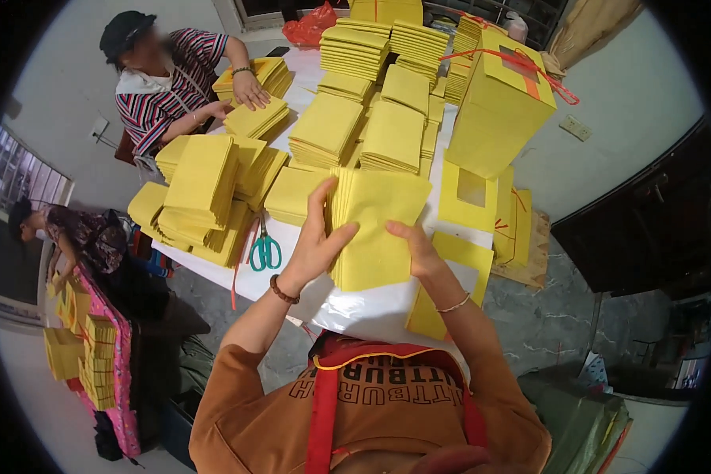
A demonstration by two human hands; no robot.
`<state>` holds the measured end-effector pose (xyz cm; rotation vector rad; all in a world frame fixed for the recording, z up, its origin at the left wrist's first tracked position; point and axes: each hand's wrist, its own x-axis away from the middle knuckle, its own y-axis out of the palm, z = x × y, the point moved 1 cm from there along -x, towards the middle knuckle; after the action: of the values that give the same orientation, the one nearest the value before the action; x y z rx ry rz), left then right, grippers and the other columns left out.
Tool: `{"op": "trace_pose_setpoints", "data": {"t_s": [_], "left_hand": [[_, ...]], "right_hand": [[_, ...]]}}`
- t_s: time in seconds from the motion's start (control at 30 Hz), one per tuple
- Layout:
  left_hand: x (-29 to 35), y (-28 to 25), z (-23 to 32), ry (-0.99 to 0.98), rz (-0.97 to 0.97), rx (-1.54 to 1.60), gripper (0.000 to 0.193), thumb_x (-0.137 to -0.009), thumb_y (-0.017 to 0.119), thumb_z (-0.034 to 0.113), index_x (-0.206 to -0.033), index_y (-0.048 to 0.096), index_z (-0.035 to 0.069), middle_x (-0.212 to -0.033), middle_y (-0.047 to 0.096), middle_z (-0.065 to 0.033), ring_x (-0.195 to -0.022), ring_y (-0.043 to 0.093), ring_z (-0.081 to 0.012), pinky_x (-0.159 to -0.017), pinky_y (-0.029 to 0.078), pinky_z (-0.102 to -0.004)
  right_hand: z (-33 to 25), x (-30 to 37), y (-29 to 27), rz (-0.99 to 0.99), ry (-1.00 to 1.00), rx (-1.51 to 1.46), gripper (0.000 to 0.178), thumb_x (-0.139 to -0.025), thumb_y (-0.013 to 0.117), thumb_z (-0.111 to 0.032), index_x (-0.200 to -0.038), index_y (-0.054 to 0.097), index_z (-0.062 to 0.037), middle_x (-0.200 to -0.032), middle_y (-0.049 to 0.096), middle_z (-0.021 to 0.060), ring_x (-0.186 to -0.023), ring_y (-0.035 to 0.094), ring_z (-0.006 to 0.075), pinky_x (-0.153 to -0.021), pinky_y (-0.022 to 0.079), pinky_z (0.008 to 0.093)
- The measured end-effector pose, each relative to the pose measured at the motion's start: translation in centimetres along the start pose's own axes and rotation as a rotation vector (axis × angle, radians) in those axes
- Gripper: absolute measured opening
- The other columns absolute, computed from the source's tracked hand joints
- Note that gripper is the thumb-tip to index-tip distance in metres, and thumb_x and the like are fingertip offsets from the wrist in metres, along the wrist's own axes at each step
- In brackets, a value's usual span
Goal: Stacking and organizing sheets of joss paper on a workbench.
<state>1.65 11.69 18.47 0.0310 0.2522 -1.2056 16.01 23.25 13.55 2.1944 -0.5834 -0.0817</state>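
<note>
In the middle of the frame the person holds a stack of yellow paper sheets [375,229], stood on edge on the white worktop [371,312]. The left hand [314,241] has its grip closed on the stack's left edge, thumb up along the side and fingers curled over the sheets. The right hand [417,249] presses flat against the front face near the right edge, fingers spread rather than clenched; it steadies the stack without clasping it.

To square the stack well, my judgement is that both palms should stay level on opposite sides, with the lower edge tapped flat on the worktop so no sheet slides out. A loose left grip would let the sheets settle into line.

Just left of the stack lie teal-handled scissors [265,251]. Many more yellow piles [324,130] cover the worktop toward the top of the frame, and a tall yellow bundle tied with red string [502,103] stands at the upper right. At the upper left another person [166,79] rests a hand on a pile.
</note>
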Motion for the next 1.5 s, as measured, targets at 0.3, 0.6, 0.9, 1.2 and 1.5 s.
{"op": "trace_pose_setpoints", "data": {"t_s": [0.3,0.6,0.9,1.2,1.5], "left_hand": [[-7.8,0.4,-0.2,-0.035,-0.045,0.139,0.082,-0.080,0.062,0.014,-0.138,0.007,-0.002,-0.136,0.027,-0.0214,-0.126,0.030,-0.0267,-0.105,0.026,-0.0350],[-17.9,1.8,-0.5,-0.150,0.121,0.756,0.067,-0.081,0.057,0.009,-0.133,0.015,0.008,-0.119,0.043,-0.0187,-0.104,0.048,-0.0237,-0.089,0.042,-0.0366],[-26.6,7.8,-2.3,0.209,0.512,0.685,0.067,-0.078,0.060,0.007,-0.131,0.018,0.003,-0.124,0.036,-0.0198,-0.110,0.042,-0.0263,-0.094,0.035,-0.0329],[-33.4,5.7,-2.8,0.167,0.178,0.355,0.077,-0.074,0.061,0.004,-0.133,0.013,0.002,-0.118,0.043,-0.0191,-0.101,0.050,-0.0245,-0.085,0.043,-0.0320],[-37.1,6.9,-7.7,0.080,0.032,0.516,0.080,-0.076,0.047,-0.013,-0.138,0.001,0.008,-0.121,0.046,-0.0189,-0.107,0.053,-0.0235,-0.085,0.046,-0.0297]], "right_hand": [[-6.0,-3.6,0.9,0.202,-0.098,0.017,0.048,-0.082,0.063,-0.016,-0.123,0.045,0.0004,-0.117,0.055,0.0115,-0.104,0.056,0.0221,-0.087,0.048,0.0335],[-9.0,-7.2,-3.5,0.079,-0.371,-0.121,0.071,-0.089,0.032,-0.059,-0.139,0.025,-0.0089,-0.137,0.039,0.0078,-0.123,0.039,0.0237,-0.100,0.032,0.0382],[-13.5,-17.8,-3.1,0.323,-0.625,0.092,0.051,-0.089,0.052,-0.032,-0.131,0.037,-0.0078,-0.126,0.045,0.0064,-0.120,0.040,0.0210,-0.097,0.032,0.0416],[-23.2,-23.2,-8.1,0.268,-0.375,-0.224,0.034,-0.082,0.061,-0.022,-0.111,0.053,-0.0069,-0.107,0.058,0.0130,-0.094,0.055,0.0249,-0.082,0.045,0.0419],[-24.7,-25.9,-12.7,0.351,-0.359,-0.098,0.037,-0.083,0.060,-0.021,-0.115,0.052,-0.0045,-0.109,0.060,0.0135,-0.100,0.057,0.0262,-0.087,0.046,0.0408]]}}
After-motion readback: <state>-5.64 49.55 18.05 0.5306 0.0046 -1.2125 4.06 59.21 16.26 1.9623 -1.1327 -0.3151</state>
